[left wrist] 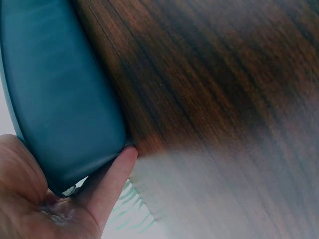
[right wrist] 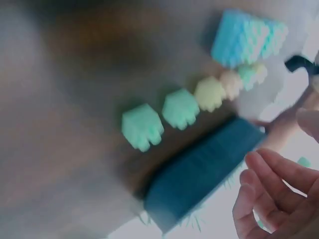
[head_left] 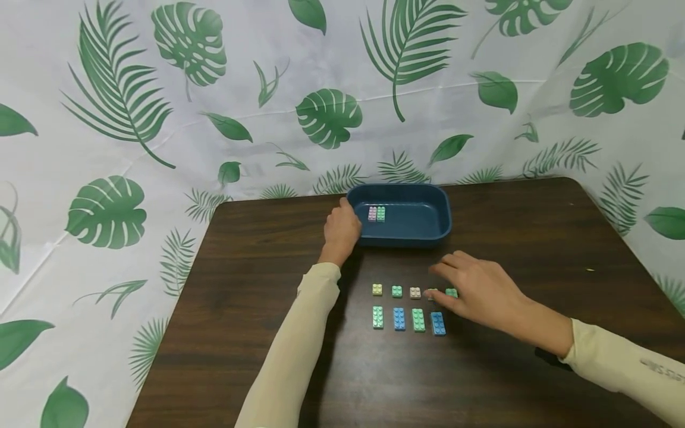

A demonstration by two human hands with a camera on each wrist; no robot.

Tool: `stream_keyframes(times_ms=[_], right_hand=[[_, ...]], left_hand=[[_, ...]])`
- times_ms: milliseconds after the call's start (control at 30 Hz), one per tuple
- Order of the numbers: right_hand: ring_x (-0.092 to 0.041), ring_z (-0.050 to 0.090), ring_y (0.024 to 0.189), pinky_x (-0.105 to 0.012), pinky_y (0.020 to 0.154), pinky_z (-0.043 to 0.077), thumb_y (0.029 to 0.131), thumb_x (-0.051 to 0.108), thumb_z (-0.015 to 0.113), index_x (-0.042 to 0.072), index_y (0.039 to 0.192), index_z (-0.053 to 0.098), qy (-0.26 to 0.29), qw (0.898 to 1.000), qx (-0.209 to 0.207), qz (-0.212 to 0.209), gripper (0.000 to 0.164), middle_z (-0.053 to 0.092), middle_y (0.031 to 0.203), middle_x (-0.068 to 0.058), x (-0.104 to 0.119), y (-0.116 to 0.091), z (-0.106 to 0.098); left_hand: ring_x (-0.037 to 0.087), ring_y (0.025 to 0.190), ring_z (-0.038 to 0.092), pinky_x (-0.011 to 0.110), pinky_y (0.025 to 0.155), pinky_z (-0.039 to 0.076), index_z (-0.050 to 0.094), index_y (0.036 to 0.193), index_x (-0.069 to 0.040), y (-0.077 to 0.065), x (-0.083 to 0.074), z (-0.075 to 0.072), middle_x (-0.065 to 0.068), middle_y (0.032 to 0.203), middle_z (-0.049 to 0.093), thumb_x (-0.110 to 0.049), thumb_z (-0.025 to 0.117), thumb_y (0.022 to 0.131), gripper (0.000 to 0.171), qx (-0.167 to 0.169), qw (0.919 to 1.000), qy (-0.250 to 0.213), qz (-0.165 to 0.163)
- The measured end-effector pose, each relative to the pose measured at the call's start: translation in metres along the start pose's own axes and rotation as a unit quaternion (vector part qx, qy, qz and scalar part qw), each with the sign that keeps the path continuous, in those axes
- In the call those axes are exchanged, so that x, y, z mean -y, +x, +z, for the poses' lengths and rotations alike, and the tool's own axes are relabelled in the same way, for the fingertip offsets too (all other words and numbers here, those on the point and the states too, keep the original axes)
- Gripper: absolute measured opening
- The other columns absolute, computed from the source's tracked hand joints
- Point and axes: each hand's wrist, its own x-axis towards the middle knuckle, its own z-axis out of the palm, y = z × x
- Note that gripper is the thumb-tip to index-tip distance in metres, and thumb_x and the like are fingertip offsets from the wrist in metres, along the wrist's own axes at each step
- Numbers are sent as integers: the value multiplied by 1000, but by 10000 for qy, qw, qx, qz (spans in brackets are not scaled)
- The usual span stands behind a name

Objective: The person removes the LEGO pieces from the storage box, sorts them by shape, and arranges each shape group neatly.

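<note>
My left hand (head_left: 342, 227) grips the left end of a dark blue tray (head_left: 404, 242); in the left wrist view a finger lies along the tray's side. Inside the tray sit a pink brick (head_left: 372, 214) and a green brick (head_left: 381, 214). My right hand (head_left: 484, 292) hovers over the right end of a row of small bricks, fingers loosely bent and holding nothing. That row has a yellow brick (head_left: 377, 289), a green brick (head_left: 396, 291), a pale pink brick (head_left: 415, 292) and others partly hidden by the hand. Two green bricks (right wrist: 142, 127) end it in the right wrist view.
Nearer me lies a second row of longer bricks: a green one (head_left: 377, 317), a blue one (head_left: 399, 319), another green one (head_left: 418, 320) and another blue one (head_left: 438, 324). The dark wooden table (head_left: 241, 285) meets a leaf-patterned white curtain (head_left: 257, 131) behind.
</note>
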Motion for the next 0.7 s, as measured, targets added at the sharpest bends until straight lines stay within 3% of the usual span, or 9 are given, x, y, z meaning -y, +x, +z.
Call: stream_keyframes(times_ms=[133, 300, 367, 500, 700], right_hand=[[-9, 61, 79, -26, 52, 47, 83, 50, 67, 22, 100, 73, 202, 9982, -556, 30, 33, 68, 92, 6, -15, 28, 0], [-8, 60, 72, -28, 51, 45, 85, 41, 68, 23, 93, 72, 607, 9858, -1562, -110, 21, 67, 83, 7, -33, 65, 11], [-8, 60, 71, -27, 51, 44, 86, 40, 67, 23, 93, 72, 712, 9813, -1785, -122, 19, 67, 82, 7, -39, 77, 19], [-9, 60, 74, -28, 55, 46, 87, 42, 67, 22, 103, 70, 954, 9799, -1748, 55, 26, 68, 90, 6, -43, 104, 38], [-13, 64, 82, -30, 55, 47, 86, 56, 62, 27, 129, 58, 1130, 9872, -784, 806, 52, 67, 112, 4, -39, 134, 64]], left_hand=[[32, 98, 67, 47, 80, 55, 43, 131, -6, -1, -1, 1, 17, 111, 66, -19, 51, 95, 39, -63, 10000, -25, 29], [33, 98, 67, 46, 80, 56, 44, 130, -5, -1, -3, -1, 17, 111, 66, -20, 51, 95, 39, -56, 10000, -30, 33], [33, 99, 67, 46, 80, 55, 43, 131, -5, -1, -3, -2, 18, 113, 66, -20, 51, 95, 40, -13, 10000, -47, 40], [33, 98, 67, 46, 79, 55, 44, 130, -5, 0, -1, -2, 18, 112, 66, -20, 52, 94, 40, -17, 10000, -22, -28], [33, 96, 68, 46, 77, 56, 40, 137, -4, 1, 0, 0, 19, 112, 67, -21, 53, 95, 48, -5, 9999, 99, 49]])
